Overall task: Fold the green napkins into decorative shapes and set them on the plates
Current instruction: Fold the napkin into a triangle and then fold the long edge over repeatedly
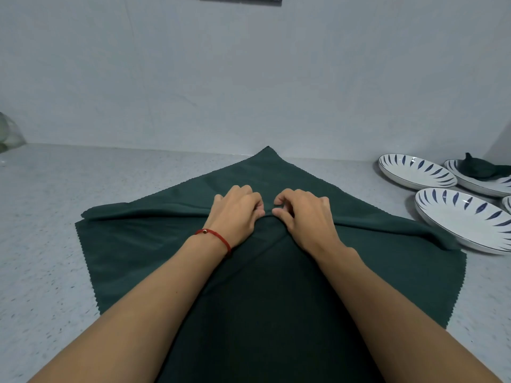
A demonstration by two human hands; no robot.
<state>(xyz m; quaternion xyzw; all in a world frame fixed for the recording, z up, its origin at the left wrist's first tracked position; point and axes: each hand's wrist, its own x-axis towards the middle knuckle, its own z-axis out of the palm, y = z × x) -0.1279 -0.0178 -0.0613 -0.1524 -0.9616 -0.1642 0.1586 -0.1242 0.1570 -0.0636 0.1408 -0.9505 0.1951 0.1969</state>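
Head view is showing you working at the middle of a big green napkin (pixel 171 252) lying as a diamond on the speckled counter (pixel 41 244), its far corner pointing to twelve o'clock. Your left hand (pixel 235 214) and right hand (pixel 301 217) are both curling their fingers and pinching a ridge of cloth that is running from nine o'clock to three o'clock, knuckles almost touching.

You are risking a few things, I judge. The ridge is sagging toward both ends, so the pleat is likely drifting crooked if you are gathering only at the centre. The napkin's three o'clock edge is lying just beside, perhaps against, the nearest plate (pixel 470 233); pulling hard could be dragging that plate. The cloth may also be sliding on the counter.

Counting: two napkins are showing, this one and a folded napkin (pixel 481 168) already sitting in the far plate (pixel 495 189). Four plates are showing at two to three o'clock: the nearest, the far one, one empty plate (pixel 414 171), and a sliver (pixel 507 203) at the edge.
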